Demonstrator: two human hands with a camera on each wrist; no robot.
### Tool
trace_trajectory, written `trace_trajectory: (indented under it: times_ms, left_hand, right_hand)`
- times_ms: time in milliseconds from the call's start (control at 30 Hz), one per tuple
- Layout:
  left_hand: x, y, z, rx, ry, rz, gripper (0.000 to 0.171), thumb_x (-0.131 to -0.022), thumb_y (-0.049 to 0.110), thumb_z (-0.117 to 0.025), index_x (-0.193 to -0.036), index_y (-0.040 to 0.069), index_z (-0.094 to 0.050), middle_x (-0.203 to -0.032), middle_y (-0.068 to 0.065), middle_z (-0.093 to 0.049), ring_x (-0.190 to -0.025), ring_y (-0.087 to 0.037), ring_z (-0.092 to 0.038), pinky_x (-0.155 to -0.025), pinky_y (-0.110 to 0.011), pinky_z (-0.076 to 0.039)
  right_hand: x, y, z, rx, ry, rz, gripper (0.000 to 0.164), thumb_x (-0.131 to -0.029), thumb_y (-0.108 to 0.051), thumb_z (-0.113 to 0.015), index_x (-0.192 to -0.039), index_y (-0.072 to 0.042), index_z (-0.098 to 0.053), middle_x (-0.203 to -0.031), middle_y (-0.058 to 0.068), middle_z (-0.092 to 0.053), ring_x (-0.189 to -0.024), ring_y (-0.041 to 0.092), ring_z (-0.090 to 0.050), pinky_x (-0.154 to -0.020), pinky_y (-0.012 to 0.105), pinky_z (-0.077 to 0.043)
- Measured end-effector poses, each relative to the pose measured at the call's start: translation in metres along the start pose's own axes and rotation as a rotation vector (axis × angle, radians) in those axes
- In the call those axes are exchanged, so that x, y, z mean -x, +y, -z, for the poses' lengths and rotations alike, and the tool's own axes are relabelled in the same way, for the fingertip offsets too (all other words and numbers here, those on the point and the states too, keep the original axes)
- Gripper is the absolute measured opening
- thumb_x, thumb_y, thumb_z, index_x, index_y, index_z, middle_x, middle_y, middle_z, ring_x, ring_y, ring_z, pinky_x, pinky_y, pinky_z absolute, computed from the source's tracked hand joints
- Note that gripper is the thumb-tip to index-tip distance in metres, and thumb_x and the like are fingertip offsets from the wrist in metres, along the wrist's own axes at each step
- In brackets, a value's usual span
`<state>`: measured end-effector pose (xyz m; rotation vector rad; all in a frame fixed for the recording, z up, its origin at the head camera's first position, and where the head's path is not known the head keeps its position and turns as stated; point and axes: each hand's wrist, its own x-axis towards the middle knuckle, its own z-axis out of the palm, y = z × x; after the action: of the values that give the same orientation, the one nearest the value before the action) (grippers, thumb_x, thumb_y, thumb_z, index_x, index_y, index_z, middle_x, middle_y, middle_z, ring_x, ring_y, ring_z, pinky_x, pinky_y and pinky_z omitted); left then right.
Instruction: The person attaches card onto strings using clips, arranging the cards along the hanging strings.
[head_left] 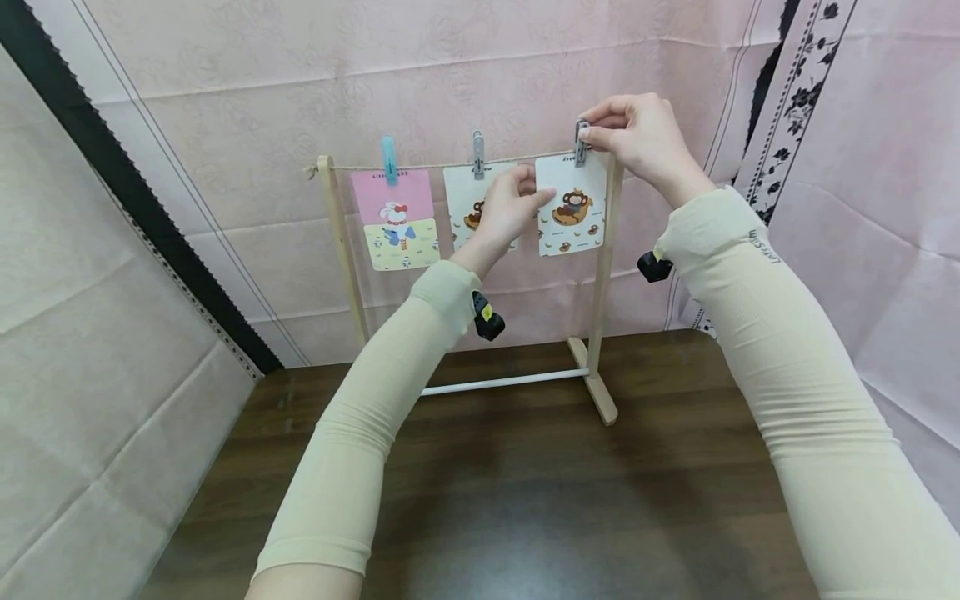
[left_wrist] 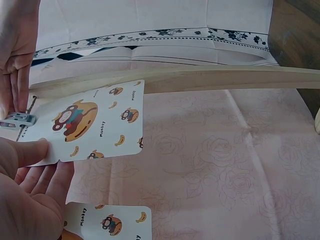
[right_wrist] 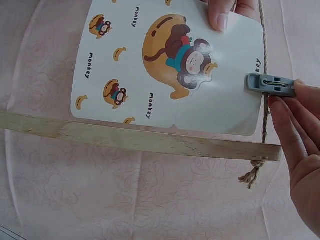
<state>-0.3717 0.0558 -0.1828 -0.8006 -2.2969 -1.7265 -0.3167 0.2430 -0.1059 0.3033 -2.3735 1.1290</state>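
At the right end of a twine line hangs a white monkey card. My right hand pinches a grey clothespin that sits over the twine and the card's top edge. The card's left edge is between the thumb and fingers of my left hand, as the left wrist view shows. Behind that hand, a second monkey card hangs from another grey clothespin, partly hidden. Farther left, a blue clothespin holds a pink and yellow card.
The twine runs between two wooden posts of a rack. A white rod joins the posts low down, and a wooden foot stands on the brown table. Pink patterned cloth hangs behind and at both sides.
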Motion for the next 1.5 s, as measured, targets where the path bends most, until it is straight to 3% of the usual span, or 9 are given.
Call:
trace_trajectory:
  times_ms: [533,733,1500]
  left_hand:
    - [0.0026,0.002,0.0007,-0.004,-0.003,-0.016,0.02,-0.098,0.013,-0.068,-0.115,0.003,-0.064,-0.101,-0.008,-0.074,-0.091,-0.015,-0.064,-0.076,-0.024,-0.05]
    - [0.0035,0.0029,0.0005,-0.006,-0.002,-0.019,0.02,-0.098,0.013,-0.068,-0.115,0.003,-0.064,-0.102,-0.009,-0.074,-0.092,-0.015,-0.064,-0.077,-0.024,-0.049]
    - [0.0039,0.0031,0.0001,-0.007,-0.005,-0.004,0.025,-0.098,0.013,-0.068,-0.12,0.004,-0.064,-0.106,-0.008,-0.073,-0.101,-0.016,-0.065,-0.085,-0.024,-0.051]
  right_hand:
    - [0.0004,-0.0017,-0.0002,0.097,-0.019,-0.002,0.042,-0.097,-0.031,-0.07,-0.133,-0.009,-0.066,-0.126,0.009,-0.068,-0.108,0.009,-0.068,-0.092,0.026,-0.052]
    - [0.0011,-0.0024,-0.0006,0.073,-0.03,-0.009,0.043,-0.098,-0.029,-0.068,-0.135,-0.009,-0.064,-0.13,0.01,-0.066,-0.114,0.013,-0.066,-0.097,0.028,-0.051]
    - [0.0035,-0.0029,-0.0014,0.118,-0.045,-0.006,0.044,-0.102,-0.031,-0.06,-0.141,-0.011,-0.058,-0.136,0.011,-0.063,-0.12,0.016,-0.063,-0.104,0.031,-0.045]
